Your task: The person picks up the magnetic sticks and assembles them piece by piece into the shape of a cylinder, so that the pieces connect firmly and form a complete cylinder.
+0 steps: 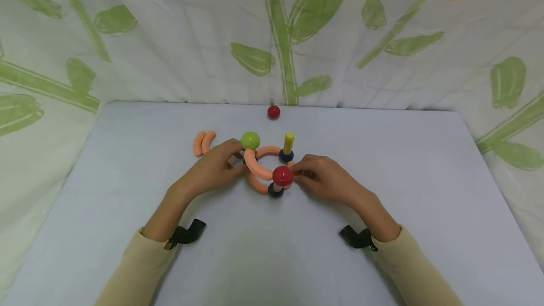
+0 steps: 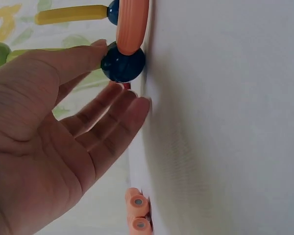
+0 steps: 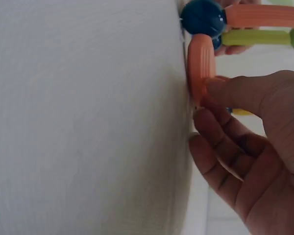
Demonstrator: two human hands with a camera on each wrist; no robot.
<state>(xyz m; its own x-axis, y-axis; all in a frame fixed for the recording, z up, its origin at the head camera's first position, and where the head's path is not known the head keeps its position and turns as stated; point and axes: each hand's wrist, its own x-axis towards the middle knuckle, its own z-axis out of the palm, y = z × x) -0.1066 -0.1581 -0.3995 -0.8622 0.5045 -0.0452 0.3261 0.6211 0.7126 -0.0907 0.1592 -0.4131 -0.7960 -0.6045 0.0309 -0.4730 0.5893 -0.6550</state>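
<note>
A magnetic ball-and-rod structure stands on the table, its base a ring of curved orange rods (image 1: 256, 185) joined by dark blue balls (image 1: 276, 191). A yellow rod (image 1: 289, 142) rises from one blue ball. Above the ring, an orange curved rod (image 1: 256, 169) links a green ball (image 1: 250, 140) and a red ball (image 1: 283, 175). My left hand (image 1: 216, 164) pinches a blue ball (image 2: 121, 64) on the ring's left, below a light green rod (image 3: 255, 37). On the opposite side, my right hand (image 1: 323, 176) pinches a curved orange rod (image 3: 201, 63) of the base between thumb and fingers.
Two loose curved orange rods (image 1: 208, 141) lie side by side beyond the left hand. Near the table's back edge sits a separate red ball (image 1: 274, 112). A white curtain (image 1: 191, 37) with painted plants hangs behind the white table (image 1: 263, 249).
</note>
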